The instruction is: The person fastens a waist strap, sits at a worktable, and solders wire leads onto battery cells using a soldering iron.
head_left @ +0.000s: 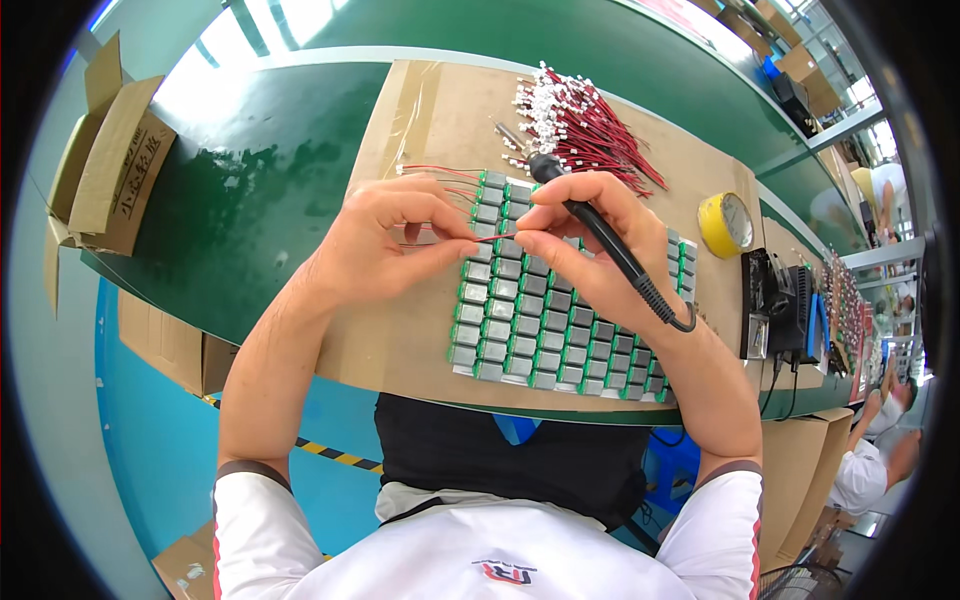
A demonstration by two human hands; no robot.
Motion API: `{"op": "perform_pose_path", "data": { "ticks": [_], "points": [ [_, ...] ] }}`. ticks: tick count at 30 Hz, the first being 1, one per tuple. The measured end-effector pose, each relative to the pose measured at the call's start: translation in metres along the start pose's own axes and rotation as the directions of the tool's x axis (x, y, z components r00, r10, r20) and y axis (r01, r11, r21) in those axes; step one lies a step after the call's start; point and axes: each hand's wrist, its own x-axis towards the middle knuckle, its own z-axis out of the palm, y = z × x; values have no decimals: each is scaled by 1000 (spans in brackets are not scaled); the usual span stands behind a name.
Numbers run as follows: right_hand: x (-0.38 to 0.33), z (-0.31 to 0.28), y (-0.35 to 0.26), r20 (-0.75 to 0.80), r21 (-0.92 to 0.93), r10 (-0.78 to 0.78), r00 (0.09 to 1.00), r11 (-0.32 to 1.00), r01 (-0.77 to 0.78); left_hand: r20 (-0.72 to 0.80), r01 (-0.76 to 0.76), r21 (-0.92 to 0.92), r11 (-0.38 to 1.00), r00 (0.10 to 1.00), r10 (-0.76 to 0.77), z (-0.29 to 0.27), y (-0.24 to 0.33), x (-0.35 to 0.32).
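Observation:
My left hand (pixel 395 240) is closed, thumb and forefinger pinching a thin red-and-black wire (pixel 497 238) above the rows of parts. Its other end is pinched between the thumb and forefinger of my right hand (pixel 600 235). That same hand also carries a black soldering iron (pixel 612 243), its metal tip pointing away to the upper left. Beneath both hands, small grey battery cells (pixel 525 330) with green edges stand in close rows. Several red wires (pixel 440 170) stick out to the left from the far rows, partly hidden by my left hand.
A pile of red wires with white connectors (pixel 580 125) lies beyond the cells on a cardboard sheet (pixel 390 345). Yellow tape (pixel 725 224) and a black soldering station (pixel 790 305) are at the right. An open carton (pixel 120 180) stands far left. Other people sit along the right side.

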Motion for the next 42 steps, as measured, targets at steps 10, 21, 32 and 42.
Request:
{"op": "perform_pose_path", "data": {
  "ticks": [10, 21, 32, 42],
  "points": [
    [-2, 10, 1, 21, -40, -105, 994, 994, 106, 18, 32, -76, 997, 999, -30, 5, 1, -3],
    [-1, 10, -6, 9, -54, -14, 1000, 998, 14, -7, 65, -38, 997, 998, -66, 7, -1, -4],
    [-2, 15, -3, 33, -34, -15, 999, 999, 16, 49, 112, -128, 985, 993, -107, 8, -2, -5],
    [-4, 19, 2, -43, 2, -54, 998, 999, 55, 66, 204, -249, 947, 979, -194, 7, 2, -6]
  ]
}}
